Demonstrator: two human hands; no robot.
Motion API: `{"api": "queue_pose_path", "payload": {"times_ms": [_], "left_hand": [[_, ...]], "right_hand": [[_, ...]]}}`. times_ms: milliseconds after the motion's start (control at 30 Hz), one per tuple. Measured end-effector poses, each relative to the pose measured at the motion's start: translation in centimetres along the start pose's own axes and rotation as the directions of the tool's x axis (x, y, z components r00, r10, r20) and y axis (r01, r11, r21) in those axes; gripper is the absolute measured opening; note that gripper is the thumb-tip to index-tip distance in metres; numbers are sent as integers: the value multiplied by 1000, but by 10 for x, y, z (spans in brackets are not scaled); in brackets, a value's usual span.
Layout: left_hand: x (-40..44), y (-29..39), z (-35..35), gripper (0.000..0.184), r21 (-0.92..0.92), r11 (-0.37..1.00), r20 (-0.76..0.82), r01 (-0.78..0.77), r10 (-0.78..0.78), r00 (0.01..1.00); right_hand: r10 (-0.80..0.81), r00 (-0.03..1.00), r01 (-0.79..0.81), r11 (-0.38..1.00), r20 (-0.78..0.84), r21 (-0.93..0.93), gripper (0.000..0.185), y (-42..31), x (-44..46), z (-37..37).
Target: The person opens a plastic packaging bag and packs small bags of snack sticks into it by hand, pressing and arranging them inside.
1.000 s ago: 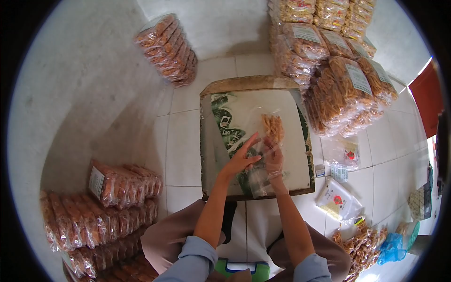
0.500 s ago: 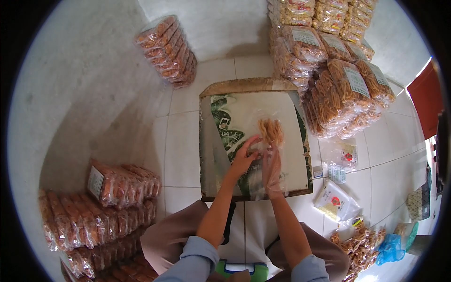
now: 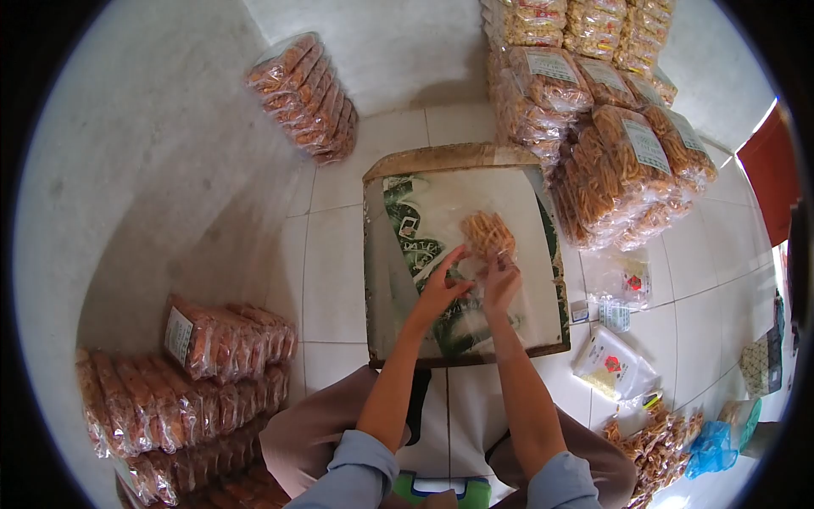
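"What clothes do you see?"

"Pale blue-grey sleeves (image 3: 341, 485), folded back into broad cuffs (image 3: 365, 451), and plain brownish trousers (image 3: 314, 428)."

"And that black patch (image 3: 418, 405) beside them?"

"Can't make out what it is from here."

Item: one clear plastic bag (image 3: 471, 269), soft, thin-walled and creased, no label discernible. Contents: thin orange-brown snack sticks (image 3: 487, 235), bunched in a compact clump at the bag's far end, individual sticks lying at differing angles. Pose: lengthwise, clump end towards the far edge of the low tabletop (image 3: 530, 199), loose film towards its near edge. Location: over the tabletop, the clump slightly right of and beyond its middle. The near section is narrowed and partly hidden; whether its mouth is closed cannot be determined.
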State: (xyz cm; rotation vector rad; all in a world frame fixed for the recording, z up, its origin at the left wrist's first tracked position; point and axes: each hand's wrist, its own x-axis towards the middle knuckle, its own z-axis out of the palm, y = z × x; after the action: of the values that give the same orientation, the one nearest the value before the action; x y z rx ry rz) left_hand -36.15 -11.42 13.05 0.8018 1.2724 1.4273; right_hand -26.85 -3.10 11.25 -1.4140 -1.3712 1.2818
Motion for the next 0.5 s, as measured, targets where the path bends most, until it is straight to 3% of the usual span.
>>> {"api": "queue_pose_path", "payload": {"times_ms": [33,100,133,200,233,300,433,500], "left_hand": [[0,1,-2,63,40,999,-16,16,-15,1000],[-1,1,-6,64,39,999,-15,18,-18,1000],[-1,-1,-7,64,35,999,-14,25,-25,1000],[1,-3,-7,65,24,999,-26,23,-22,999],[1,-4,-7,65,12,1000,-39,22,-21,999],[1,-5,-5,65,42,999,-36,9,-7,999],[4,-4,-2,63,60,998,-53,-12,15,999],[11,-10,-5,64,99,994,-42,-51,55,998]], "right_hand": [[0,1000,0,1000,0,0,19,3,0,2],[86,996,-79,937,-5,339,16,9,2,9],[85,996,-78,937,-5,340,16,12,1,12],[-71,991,117,863,-112,492,14,14,-3,16],[-71,991,118,864,-112,490,14,12,-4,15],[-71,994,82,985,-80,149,13,11,-5,12],[-80,996,91,932,-46,351,16,27,-4,12],[-380,925,378,914,-16,148,19,36,-13,-1]]}}
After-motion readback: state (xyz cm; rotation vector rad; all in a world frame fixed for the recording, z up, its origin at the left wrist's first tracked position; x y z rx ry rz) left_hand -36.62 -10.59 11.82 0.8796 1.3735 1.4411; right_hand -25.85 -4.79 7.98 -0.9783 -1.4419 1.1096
